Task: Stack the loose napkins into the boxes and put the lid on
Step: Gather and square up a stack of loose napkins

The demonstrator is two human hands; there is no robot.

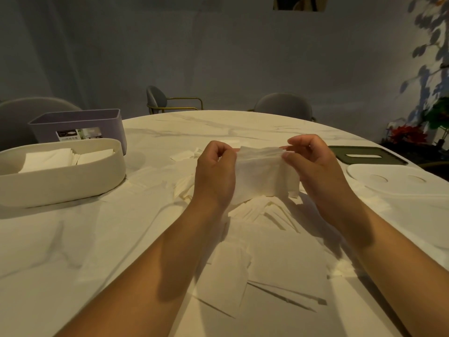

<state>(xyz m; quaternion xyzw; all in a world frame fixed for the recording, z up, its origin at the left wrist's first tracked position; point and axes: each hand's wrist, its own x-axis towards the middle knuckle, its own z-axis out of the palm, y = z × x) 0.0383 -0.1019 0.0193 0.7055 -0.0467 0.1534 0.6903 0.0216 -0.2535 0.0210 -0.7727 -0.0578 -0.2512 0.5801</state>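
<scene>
My left grip [215, 166] and right grip [313, 164] pinch a napkin bundle [263, 172] at its ends, above the desk [60, 251]. The sheets look uneven; I fear some slip out before reaching the cream box [60, 188].

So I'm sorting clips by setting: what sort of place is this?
Probably a restaurant dining room: a large round marble-look table, padded chairs around it, and a cream box holding napkins.

Round white marble table [60, 251] under the grip, grey chairs [284, 104] beyond it, dim blue-grey wall [218, 57] behind, green plant [439, 113] far right
</scene>
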